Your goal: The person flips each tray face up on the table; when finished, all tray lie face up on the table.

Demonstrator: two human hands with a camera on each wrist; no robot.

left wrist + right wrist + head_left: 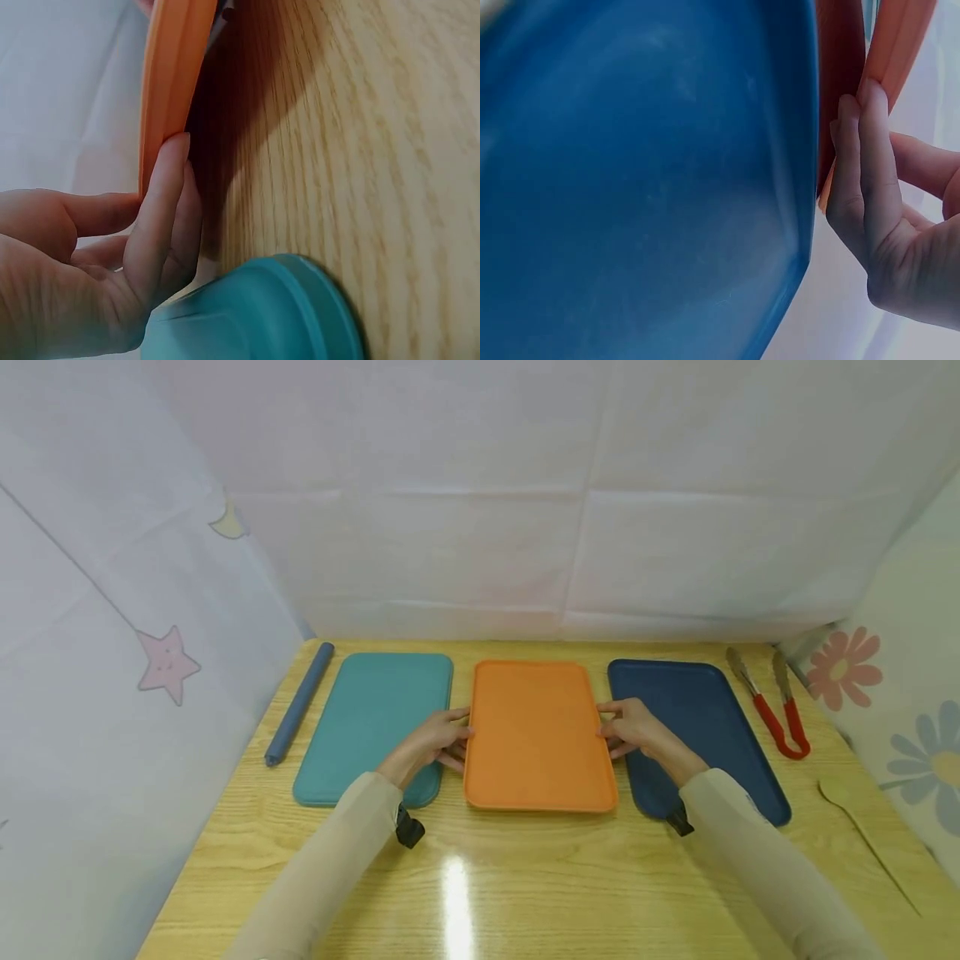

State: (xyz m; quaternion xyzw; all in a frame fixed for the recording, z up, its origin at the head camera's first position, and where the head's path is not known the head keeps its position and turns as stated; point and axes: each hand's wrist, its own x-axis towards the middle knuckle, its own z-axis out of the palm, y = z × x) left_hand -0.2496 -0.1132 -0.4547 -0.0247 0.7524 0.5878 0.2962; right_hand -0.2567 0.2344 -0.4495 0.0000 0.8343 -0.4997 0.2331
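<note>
Left hand (435, 740) and right hand (636, 727) pinched orange tray (540, 735) by its sides, just off bench (540, 893); teal tray (378, 718) and navy tray (686, 718) lay flat, leaving only orange apparently unplaced.

Probably a makeshift booth: printed sheets (465, 552) border a wood-grain table (547, 885) on three sides.

Both arms (330, 852) (757, 852) reach forward, the hands (441, 739) (633, 727) turned toward each other, each pinching.

No legible txt, brands, nos. or signs, any view
</note>
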